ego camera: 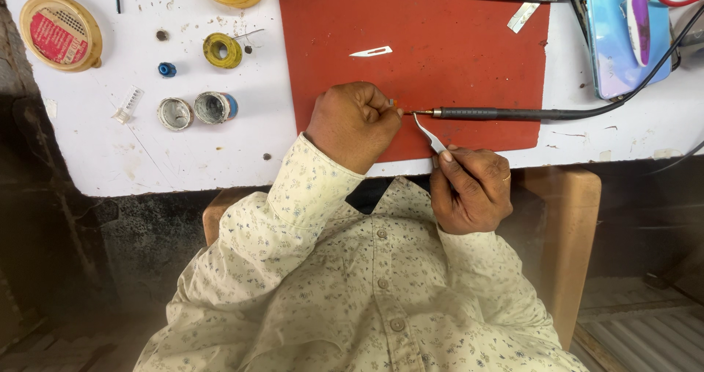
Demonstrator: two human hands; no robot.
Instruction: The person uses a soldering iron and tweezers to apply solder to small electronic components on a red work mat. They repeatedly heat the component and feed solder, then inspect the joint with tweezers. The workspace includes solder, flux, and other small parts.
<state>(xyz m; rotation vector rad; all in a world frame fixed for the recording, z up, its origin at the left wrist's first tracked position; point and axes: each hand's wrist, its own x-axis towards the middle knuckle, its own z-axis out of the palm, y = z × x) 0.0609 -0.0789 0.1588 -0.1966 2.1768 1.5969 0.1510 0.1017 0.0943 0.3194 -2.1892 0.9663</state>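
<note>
Left hand (pixel 354 125) fisted, fingers pinching small orange part (pixel 394 104), right hand (pixel 471 188) fingers gripping tweezers (pixel 428 133)

The left hand (pixel 354 125) is curling into a loose fist, thumb and forefinger pinching together at its right side. The right hand (pixel 471 188) is sitting nearer, fingers folding closed, forefinger stretching forward toward the left.
</note>
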